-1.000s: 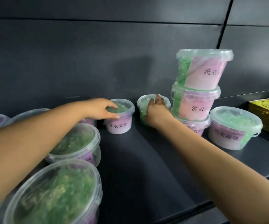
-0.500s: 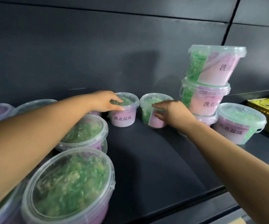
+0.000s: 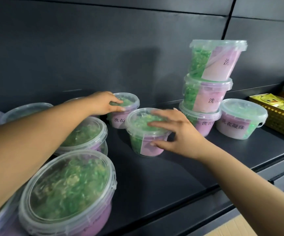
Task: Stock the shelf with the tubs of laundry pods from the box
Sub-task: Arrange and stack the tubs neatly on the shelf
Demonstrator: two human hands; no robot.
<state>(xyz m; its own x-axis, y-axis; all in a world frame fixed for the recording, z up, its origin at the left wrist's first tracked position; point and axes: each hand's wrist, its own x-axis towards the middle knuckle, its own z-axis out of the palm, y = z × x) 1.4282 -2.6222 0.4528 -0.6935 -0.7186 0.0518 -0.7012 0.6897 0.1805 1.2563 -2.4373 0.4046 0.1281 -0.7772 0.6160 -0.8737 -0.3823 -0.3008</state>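
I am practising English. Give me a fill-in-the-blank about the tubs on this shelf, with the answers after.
The stack by the wall holds ___ tubs.
The right hand grips the front tub; its pods are ___.
The left hand has fingers on the back tub's ___.
The basket at far right is ___.
Missing: three; green; lid; yellow
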